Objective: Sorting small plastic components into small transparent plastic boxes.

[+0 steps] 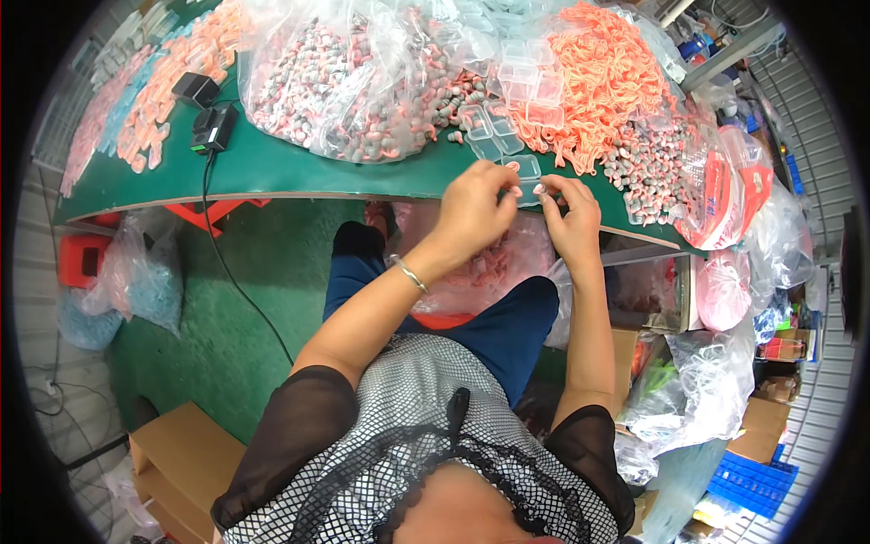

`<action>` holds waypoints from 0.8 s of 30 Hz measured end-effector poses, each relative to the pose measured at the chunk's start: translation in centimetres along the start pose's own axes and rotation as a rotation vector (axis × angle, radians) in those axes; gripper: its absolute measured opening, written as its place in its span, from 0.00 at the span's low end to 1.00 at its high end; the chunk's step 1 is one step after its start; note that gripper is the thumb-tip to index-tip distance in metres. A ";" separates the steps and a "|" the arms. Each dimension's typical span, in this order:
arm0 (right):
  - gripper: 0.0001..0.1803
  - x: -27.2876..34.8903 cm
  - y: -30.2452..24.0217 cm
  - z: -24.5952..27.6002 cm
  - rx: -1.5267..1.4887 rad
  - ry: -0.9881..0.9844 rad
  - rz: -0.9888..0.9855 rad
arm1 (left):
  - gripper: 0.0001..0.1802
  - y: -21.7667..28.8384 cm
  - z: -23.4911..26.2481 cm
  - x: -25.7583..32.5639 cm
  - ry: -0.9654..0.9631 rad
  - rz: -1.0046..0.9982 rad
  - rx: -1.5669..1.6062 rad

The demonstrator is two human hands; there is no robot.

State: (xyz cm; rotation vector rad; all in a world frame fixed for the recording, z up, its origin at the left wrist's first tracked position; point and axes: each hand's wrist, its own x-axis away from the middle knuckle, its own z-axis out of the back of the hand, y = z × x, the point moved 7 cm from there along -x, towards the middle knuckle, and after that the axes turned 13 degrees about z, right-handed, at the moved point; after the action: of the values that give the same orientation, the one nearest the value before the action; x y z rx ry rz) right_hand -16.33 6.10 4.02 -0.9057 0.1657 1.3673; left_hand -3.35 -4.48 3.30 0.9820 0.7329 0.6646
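Note:
A small clear plastic case (526,167) lies at the table's front edge, its lid folded back. A small orange piece (513,166) shows in or over it. My left hand (478,207) is closed at the case's left side, thumb and fingers bent together on it. From the other side my right hand (575,221) pinches the case's right edge with thumb and forefinger. The fingertips partly hide the case and anything small between them. Just beyond are more clear cases (490,132), standing open, and a heap of orange cords (605,77).
A large clear bag of grey-and-pink small plugs (340,91) lies on the green table (272,172). Loose plugs (648,168) are piled at right. Filled orange cases (172,77) and a black device with a cable (213,129) are at left. Cardboard boxes (186,453) stand below.

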 end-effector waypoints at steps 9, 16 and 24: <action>0.10 0.0 -0.9 -0.4 0.231 -0.093 0.134 | 0.08 0.4 -2.3 0.5 0.092 -0.123 -0.283; 0.05 -0.3 0.5 -0.4 0.174 -0.122 0.115 | 0.14 0.3 -2.3 0.8 0.032 -0.142 -0.254; 0.10 -4.2 -2.1 -1.1 0.120 -0.127 0.303 | 0.16 0.2 -2.5 0.9 0.042 -0.160 -0.311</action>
State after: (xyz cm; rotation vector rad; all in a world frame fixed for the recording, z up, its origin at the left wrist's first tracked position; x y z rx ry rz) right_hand -15.10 2.29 6.70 -0.7097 0.2931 1.6722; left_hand -4.81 -2.49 2.36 0.6200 0.7120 0.6376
